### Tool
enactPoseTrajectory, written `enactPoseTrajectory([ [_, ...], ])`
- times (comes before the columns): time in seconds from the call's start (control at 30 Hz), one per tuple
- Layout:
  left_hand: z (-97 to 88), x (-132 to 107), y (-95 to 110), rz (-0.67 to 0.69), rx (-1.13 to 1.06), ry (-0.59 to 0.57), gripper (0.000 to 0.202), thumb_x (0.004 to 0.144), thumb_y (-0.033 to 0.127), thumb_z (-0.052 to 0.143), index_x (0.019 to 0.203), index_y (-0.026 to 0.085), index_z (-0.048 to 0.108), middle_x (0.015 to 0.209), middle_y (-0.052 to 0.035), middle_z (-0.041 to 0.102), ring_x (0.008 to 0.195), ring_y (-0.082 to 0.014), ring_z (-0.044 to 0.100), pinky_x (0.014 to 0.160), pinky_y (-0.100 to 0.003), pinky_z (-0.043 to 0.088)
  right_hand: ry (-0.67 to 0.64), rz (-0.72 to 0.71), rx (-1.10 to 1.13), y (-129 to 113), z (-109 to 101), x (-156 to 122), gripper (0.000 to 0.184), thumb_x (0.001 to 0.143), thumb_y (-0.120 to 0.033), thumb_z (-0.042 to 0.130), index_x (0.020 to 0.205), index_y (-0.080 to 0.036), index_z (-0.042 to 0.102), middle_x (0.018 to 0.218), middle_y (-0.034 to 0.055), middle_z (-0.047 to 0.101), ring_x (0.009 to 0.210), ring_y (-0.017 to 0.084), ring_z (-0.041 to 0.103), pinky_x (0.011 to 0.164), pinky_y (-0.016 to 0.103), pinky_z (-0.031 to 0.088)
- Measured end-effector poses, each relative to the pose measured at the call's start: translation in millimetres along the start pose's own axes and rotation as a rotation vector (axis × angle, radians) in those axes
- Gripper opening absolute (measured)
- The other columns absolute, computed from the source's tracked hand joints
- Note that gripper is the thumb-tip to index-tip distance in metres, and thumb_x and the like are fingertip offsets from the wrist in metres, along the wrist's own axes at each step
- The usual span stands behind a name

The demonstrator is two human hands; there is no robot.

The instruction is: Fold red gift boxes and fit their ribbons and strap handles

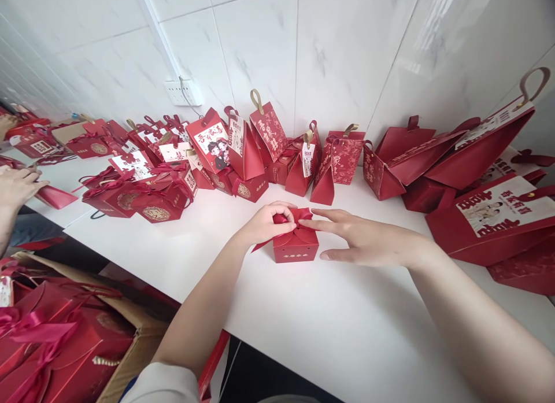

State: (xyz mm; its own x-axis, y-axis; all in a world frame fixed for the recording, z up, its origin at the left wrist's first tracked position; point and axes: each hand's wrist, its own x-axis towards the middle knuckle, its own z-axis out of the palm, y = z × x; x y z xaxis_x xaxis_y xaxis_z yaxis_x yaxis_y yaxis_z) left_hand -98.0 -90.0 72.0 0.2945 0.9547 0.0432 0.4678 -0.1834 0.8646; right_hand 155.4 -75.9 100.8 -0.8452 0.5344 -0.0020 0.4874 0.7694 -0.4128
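A small red gift box (296, 248) with gold lettering on its front stands upright on the white table. My left hand (265, 222) is closed in a pinch at the box's top left, with red ribbon (281, 220) in its fingers. One ribbon tail hangs down at the left of the box. Over the right side, my right hand (368, 238) has its fingers stretched out and apart. Its index fingertip touches the top of the box near the ribbon, and its thumb lies beside the right wall.
Red gift boxes (158, 203) crowd the table's left and back, and larger tilted ones (498, 218) fill the right. A cardboard carton (145, 339) of red boxes stands at lower left. Another person's hand (19, 186) is at the far left. Behind is a tiled wall with a socket (184, 93).
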Motion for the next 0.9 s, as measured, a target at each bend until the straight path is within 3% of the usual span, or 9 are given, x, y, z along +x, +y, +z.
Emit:
enactPoseTrajectory([
  [0.2,-0.8,0.0,-0.7,0.0,-0.005,0.0,0.014,0.075,0.033,0.065,0.076,0.019,0.065,0.129,-0.0043,0.057,0.118,-0.0246,0.055,0.103,-0.04,0.041,-0.009,0.032,0.0,2.7,-1.6,0.3,0.055,0.09,-0.054,0.051,0.142,-0.04,0.04,0.152,0.0004,0.036,0.137,0.03,0.039,0.104,0.047,0.044],
  [0.37,-0.6,-0.1,-0.5,0.015,0.004,-0.01,0.012,0.076,0.031,0.064,0.076,0.019,0.064,0.128,-0.0049,0.058,0.117,-0.0233,0.055,0.104,-0.04,0.04,0.046,0.083,-0.025,5.6,0.4,-0.2,0.057,0.091,-0.056,0.047,0.143,-0.034,0.04,0.149,0.0064,0.04,0.132,0.032,0.045,0.102,0.048,0.045],
  [0.57,0.2,-0.4,-1.1,0.004,0.008,-0.008,0.011,0.076,0.03,0.064,0.078,0.019,0.064,0.129,-0.0049,0.057,0.117,-0.0231,0.055,0.104,-0.039,0.041,0.23,-0.03,-0.028,-5.9,-1.7,7.3,0.03,0.097,-0.037,0.043,0.118,-0.03,0.063,0.137,0.0061,0.052,0.121,0.027,0.056,0.095,0.042,0.051],
  [0.67,-0.3,0.1,-2.3,0.003,0.001,-0.009,0.012,0.075,0.031,0.065,0.077,0.019,0.066,0.129,-0.0049,0.057,0.117,-0.0236,0.055,0.104,-0.039,0.04,0.368,-0.072,-0.076,-8.3,2.4,14.1,0.029,0.097,-0.025,0.041,0.107,-0.024,0.068,0.137,0.0099,0.052,0.118,0.028,0.057,0.093,0.044,0.052],
  [0.9,-2.0,-0.1,-2.7,0.004,-0.009,0.006,0.015,0.074,0.033,0.067,0.078,0.019,0.069,0.13,-0.0065,0.057,0.12,-0.025,0.054,0.105,-0.041,0.04,0.397,-0.07,-0.116,-3.7,20.1,27.7,0.024,0.094,-0.022,0.046,0.106,-0.022,0.067,0.135,0.0114,0.053,0.119,0.028,0.055,0.097,0.047,0.05],
])
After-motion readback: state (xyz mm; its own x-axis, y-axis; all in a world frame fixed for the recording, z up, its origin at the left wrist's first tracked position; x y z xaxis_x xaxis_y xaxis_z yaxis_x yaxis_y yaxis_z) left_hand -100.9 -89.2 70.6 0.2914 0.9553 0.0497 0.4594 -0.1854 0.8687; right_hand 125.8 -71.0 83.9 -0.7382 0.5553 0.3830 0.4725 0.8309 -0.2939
